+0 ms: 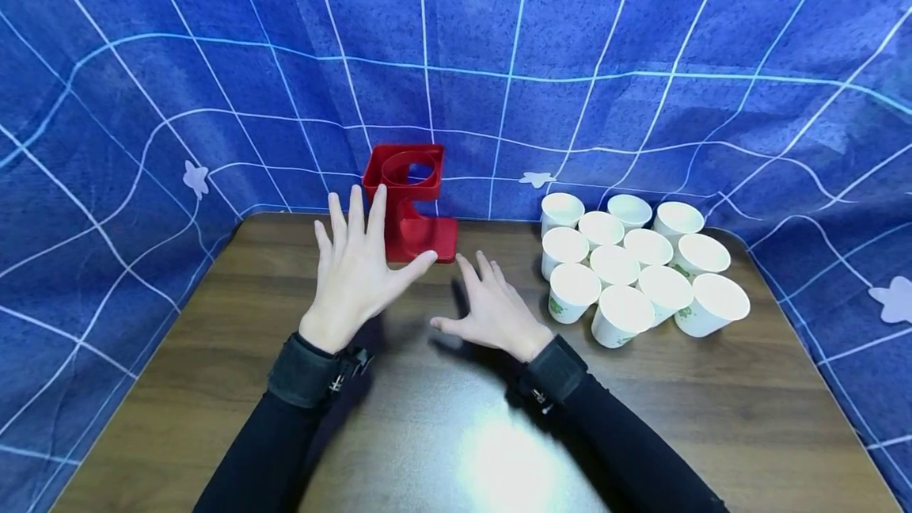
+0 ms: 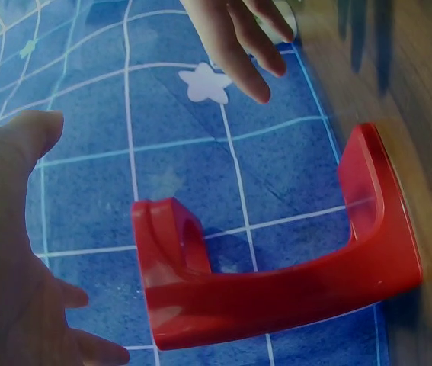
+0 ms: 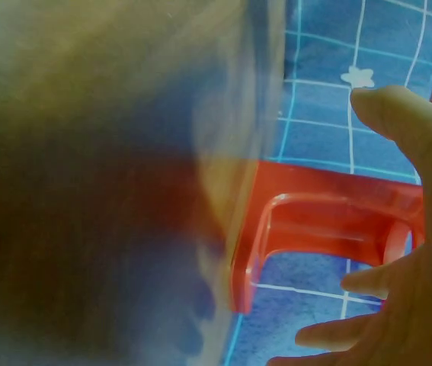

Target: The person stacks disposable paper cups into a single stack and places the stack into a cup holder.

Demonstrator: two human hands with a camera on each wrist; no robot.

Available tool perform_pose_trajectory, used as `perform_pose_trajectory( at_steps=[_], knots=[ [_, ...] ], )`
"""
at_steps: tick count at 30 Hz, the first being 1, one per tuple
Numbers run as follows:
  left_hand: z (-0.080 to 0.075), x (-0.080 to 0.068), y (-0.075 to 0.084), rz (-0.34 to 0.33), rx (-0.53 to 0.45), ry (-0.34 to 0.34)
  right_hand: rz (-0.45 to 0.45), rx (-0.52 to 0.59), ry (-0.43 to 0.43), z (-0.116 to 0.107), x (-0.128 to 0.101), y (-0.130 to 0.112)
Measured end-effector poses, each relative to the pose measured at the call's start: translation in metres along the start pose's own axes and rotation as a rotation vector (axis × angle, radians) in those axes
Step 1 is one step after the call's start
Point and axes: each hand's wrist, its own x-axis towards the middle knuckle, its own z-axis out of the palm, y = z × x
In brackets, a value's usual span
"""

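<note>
A red plastic stand (image 1: pixel 411 204) with a round hole in its raised top is at the back of the table. My left hand (image 1: pixel 354 275) is held in front of its left side, fingers spread and straight, holding nothing. To the right, my right hand (image 1: pixel 499 311) hovers over the table with its fingers extended and nothing in them. In the left wrist view the red stand (image 2: pixel 276 301) appears sideways, apart from the left hand (image 2: pixel 17 252). The right wrist view has the stand (image 3: pixel 315 198) partly behind the right hand (image 3: pixel 406 229).
Several white paper cups (image 1: pixel 615 265) stand grouped on the right of the wooden table (image 1: pixel 214 386). A blue cloth (image 1: pixel 470 38) with a white grid and stars hangs behind the table and along both sides.
</note>
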Motion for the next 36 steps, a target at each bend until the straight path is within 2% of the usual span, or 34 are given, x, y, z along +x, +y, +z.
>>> perform_pose_trajectory(
  at_steps=[6, 11, 16, 21, 27, 31, 36],
  knots=[
    [0.004, 0.015, -0.005, -0.006, -0.032, 0.007, 0.047, 0.040, -0.057, 0.003, 0.023, -0.002],
    [0.008, 0.029, -0.007, -0.006, -0.068, 0.015, 0.073, 0.041, -0.055, 0.010, 0.040, 0.004],
    [0.007, 0.039, -0.010, -0.029, -0.091, -0.003, 0.063, -0.008, -0.041, 0.016, 0.055, 0.006],
    [0.001, 0.045, -0.017, -0.063, -0.148, -0.043, 0.058, -0.031, -0.052, 0.018, 0.065, 0.005],
    [-0.003, 0.050, -0.022, -0.084, -0.200, -0.110, 0.032, -0.049, -0.122, 0.023, 0.075, 0.003],
    [-0.002, 0.051, -0.023, -0.092, -0.207, -0.109, -0.005, -0.032, -0.163, 0.026, 0.079, 0.003],
    [-0.001, 0.053, -0.024, -0.076, -0.205, -0.108, -0.008, -0.092, -0.184, 0.028, 0.080, 0.003]
  ],
)
